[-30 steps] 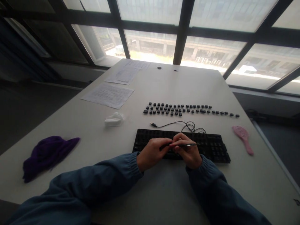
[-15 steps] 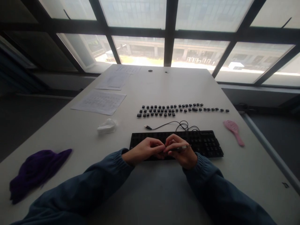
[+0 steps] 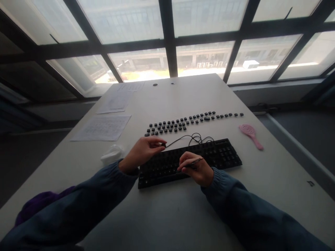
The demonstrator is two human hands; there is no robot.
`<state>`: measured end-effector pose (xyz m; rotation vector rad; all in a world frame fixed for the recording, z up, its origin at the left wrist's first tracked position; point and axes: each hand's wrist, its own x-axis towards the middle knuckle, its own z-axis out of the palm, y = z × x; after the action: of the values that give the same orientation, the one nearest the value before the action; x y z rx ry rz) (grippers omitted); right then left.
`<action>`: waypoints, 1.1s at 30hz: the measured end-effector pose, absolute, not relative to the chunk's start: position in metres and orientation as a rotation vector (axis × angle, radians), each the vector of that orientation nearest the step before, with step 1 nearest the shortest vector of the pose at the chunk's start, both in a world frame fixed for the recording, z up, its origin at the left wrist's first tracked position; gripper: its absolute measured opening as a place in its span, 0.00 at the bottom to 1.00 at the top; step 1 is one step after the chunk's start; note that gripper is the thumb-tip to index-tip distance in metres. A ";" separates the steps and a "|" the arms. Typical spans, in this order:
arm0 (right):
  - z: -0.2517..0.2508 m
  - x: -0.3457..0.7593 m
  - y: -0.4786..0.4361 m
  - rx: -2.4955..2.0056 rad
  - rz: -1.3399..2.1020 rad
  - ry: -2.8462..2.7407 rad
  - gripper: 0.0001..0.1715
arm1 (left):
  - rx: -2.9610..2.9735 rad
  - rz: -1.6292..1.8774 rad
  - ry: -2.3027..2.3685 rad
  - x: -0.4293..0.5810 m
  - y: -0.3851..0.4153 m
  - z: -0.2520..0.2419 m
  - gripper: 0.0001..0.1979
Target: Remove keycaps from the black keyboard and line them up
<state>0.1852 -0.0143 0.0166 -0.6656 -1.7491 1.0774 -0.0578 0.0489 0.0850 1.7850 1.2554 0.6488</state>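
Note:
My left hand [image 3: 143, 151] is over the top left of the black keyboard [image 3: 162, 164], pinching a small black keycap [image 3: 163, 145] between thumb and fingertips. My right hand [image 3: 196, 167] is above the middle of the keyboard, with its fingers closed around a thin, dark, pen-like tool [image 3: 193, 162]. The tool's lower tip is hidden by the fingers. Behind the keyboard, loose black keycaps [image 3: 206, 119] lie in several rows. A black cable [image 3: 195, 136] runs from the keyboard and loops on the table; its plug end is hidden near my left fingers.
A pink hairbrush [image 3: 250, 133] lies to the right of the keyboard. At left are printed papers [image 3: 102, 128], a white object in clear wrapping [image 3: 112, 153] and a purple cloth item [image 3: 39, 205], partly behind my left sleeve. The white table [image 3: 188, 97] reaches toward the windows.
My hands, which met over the keyboard, have come apart. The left has moved left and forward with the keycap; the right stays above the keyboard with the tool. The view has tilted and shifted.

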 end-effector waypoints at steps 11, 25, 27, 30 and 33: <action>-0.008 0.183 -0.007 -0.747 1.081 -1.652 0.09 | 2.389 0.474 1.390 0.065 0.183 0.043 0.12; -0.007 0.184 -0.008 -0.724 1.140 -1.627 0.15 | 2.474 0.314 1.417 0.075 0.193 0.018 0.13; -0.004 0.183 -0.009 -0.726 1.137 -1.614 0.15 | 2.476 0.352 1.403 0.073 0.189 0.025 0.14; 0.004 0.186 -0.007 -0.779 1.141 -1.494 0.13 | 2.472 0.466 1.394 0.059 0.174 0.045 0.13; 0.012 0.200 0.003 -0.895 1.148 -1.285 0.13 | 2.481 0.548 1.373 0.034 0.143 0.066 0.12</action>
<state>0.1997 0.0027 0.0121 -0.8953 -1.2854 1.1478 0.0343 0.1426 0.0662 2.4813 1.3733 0.5483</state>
